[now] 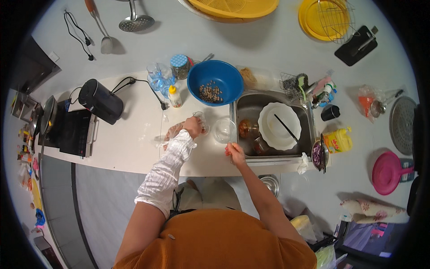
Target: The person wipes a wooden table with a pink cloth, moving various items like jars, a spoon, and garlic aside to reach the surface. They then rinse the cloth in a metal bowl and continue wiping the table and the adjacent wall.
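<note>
My left hand (193,126), below a white sleeve cover, is closed around a clear plastic bag (176,130) on the white counter. Brownish contents show through the plastic, too blurred to name. Over the counter's front part, left of the sink, is my right hand (237,154) with curled fingers. Something pinkish shows at its fingertips; whether it is held is unclear. A clear glass bowl (225,130) stands between the hands, just beyond the right one. Behind it, a blue plastic basin (231,80) has many brown-and-pale beans or peanuts at its bottom.
In the steel sink (247,114) lie a white scalloped bowl (268,134) with a black chopstick and some jars. A yellow-capped bottle (175,98), plug cord (156,90) and black appliance (104,102) stand leftward. A bowl of purple shreds (316,155) sits right of the sink.
</note>
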`<state>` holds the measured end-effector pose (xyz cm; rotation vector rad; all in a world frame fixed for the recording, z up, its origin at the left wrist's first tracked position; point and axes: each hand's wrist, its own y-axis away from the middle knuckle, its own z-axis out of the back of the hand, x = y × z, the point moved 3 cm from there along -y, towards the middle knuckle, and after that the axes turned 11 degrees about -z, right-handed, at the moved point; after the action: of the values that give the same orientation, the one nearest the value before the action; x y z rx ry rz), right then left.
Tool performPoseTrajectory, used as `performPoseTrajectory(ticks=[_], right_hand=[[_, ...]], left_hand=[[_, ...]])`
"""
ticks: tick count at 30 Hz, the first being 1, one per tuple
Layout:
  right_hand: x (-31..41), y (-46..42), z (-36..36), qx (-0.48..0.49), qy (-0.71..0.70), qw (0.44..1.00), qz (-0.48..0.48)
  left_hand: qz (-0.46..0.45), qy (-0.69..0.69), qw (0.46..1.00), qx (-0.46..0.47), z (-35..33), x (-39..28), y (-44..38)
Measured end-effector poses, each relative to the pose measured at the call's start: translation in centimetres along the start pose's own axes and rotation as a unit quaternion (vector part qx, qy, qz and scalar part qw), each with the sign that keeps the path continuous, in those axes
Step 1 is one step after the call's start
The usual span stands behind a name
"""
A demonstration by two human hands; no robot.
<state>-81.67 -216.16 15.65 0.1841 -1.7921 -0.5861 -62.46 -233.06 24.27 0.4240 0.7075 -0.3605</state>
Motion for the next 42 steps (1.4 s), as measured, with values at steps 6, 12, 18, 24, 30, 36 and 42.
performPoseTrajectory(ticks=[6,12,18,24,30,36,42], right_hand=[[1.0,-2.1,1.2,0.048,0.050,0.997,-0.030],[2.0,-3.8,2.5,0.074,0.126,0.986,-0.078],[2.9,-2.0,3.2,0.034,0.117,0.993,0.012],[4.6,0.4,6.5,-0.046,0.177,0.976,0.114],[10.2,2.2,4.8,-0.091,0.273,0.924,0.251],[14.7,7.1,-4.2,0.090,0.363,0.845,0.384],[11.4,14.3,-15.0,0.290,0.405,0.728,0.470]], left_hand=[[-0.053,-0.117,0.992,-0.006,-1.5,0.7,-3.2],[-0.017,-0.130,0.991,0.039,-1.8,0.4,-4.9],[0.026,-0.092,0.981,0.170,-0.9,0.6,-4.7],[0.123,0.111,0.980,0.110,1.3,-3.5,-0.9],[0.063,0.179,0.982,-0.004,8.3,-8.3,7.5],[-0.116,0.090,0.896,-0.419,8.6,-0.9,23.2],[0.186,0.061,0.820,-0.538,-1.2,2.7,49.9]])
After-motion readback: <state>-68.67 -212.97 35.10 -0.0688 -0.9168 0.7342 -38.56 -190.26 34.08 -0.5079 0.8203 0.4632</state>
